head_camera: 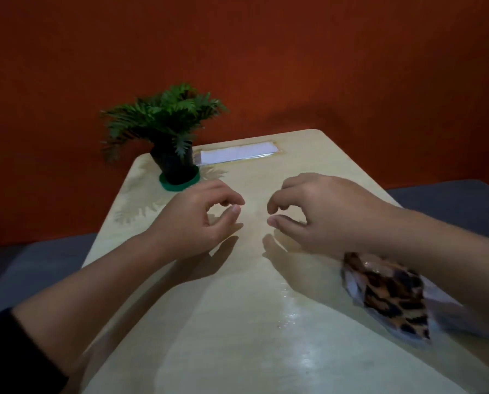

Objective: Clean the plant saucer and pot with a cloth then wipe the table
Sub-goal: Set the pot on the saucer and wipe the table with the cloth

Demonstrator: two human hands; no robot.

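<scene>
Pale wood table [266, 322], two empty hands poised above it.
The left hand [197, 220] and right hand [320, 214] hover over the middle of the table, fingers loosely curled, grasping nothing. Under the right forearm a leopard-print cloth [391, 297] lies near the right edge. At the far left corner a dark pot [175, 166] with a leafy green plant [163, 115] stands upright in a green saucer [166, 186]. Just beside it lies a white paper strip [237, 153]. Behind is an orange-red wall [294, 66].
</scene>
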